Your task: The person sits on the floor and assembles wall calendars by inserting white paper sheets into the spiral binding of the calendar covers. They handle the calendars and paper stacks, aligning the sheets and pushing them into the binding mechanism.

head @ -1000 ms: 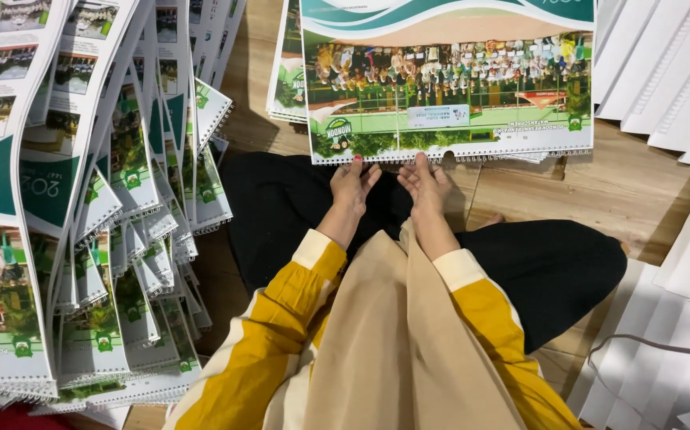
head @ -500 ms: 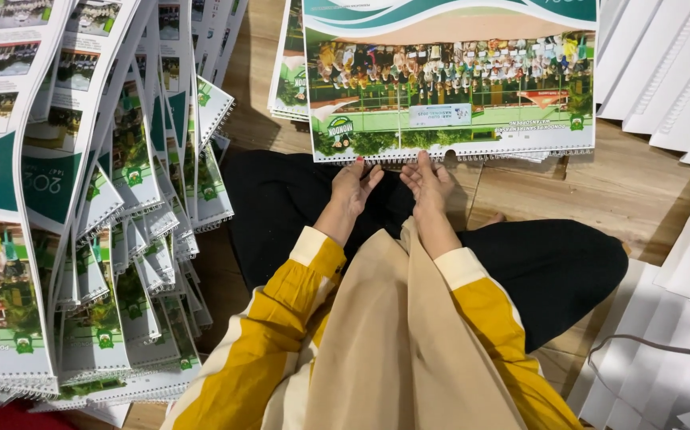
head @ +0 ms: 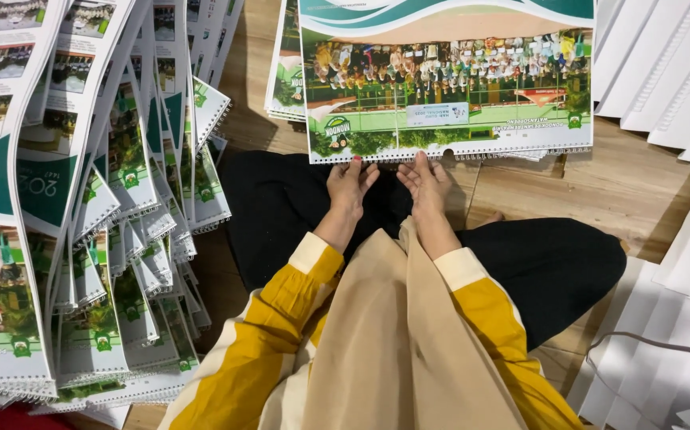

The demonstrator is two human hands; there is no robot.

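A green and white wall calendar [head: 448, 80] with a wire spiral along its near edge lies on top of a stack on the wooden floor in front of me. My left hand [head: 349, 187] and my right hand [head: 424, 183] rest side by side at the middle of that spiral edge, fingertips touching the wire binding. Whether the fingers pinch the wire is not clear. My sleeves are yellow with cream cuffs, and a beige cloth hangs down between my arms over black trousers.
A large fanned heap of the same spiral-bound calendars [head: 82, 199] fills the left side. White sheets [head: 663, 72] are stacked at the right, more white sheets [head: 663, 350] lie at the lower right with a thin cable [head: 639, 338] across them. Wooden floor [head: 607, 191] shows between.
Both hands have stayed at the spiral edge of the calendar; only the fingers have shifted slightly.
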